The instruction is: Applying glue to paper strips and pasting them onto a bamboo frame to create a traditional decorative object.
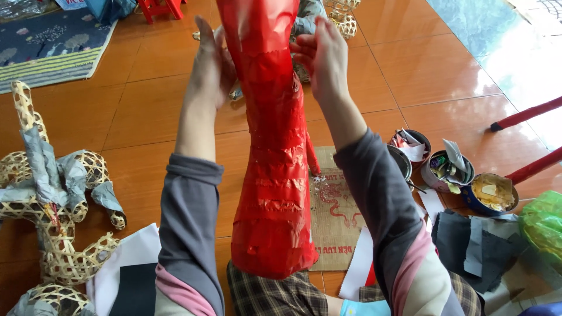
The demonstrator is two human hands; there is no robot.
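Underfoot, glossy orange floor tiles (433,64) ran from a patterned rug (50,47) and woven bamboo frames (52,234) leftward to glue tins (462,181) rightward. Between them, the left hand (212,64) and right hand (323,58) both gripped the upright red paper-covered form (272,175), its base resting on the lap.

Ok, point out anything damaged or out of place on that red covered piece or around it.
The red covering is wrinkled, with small tears and peeling strips in its lower half. Both hands, left hand and right hand, hold it near the top. Paper scraps lie loose on the floor by the tins.
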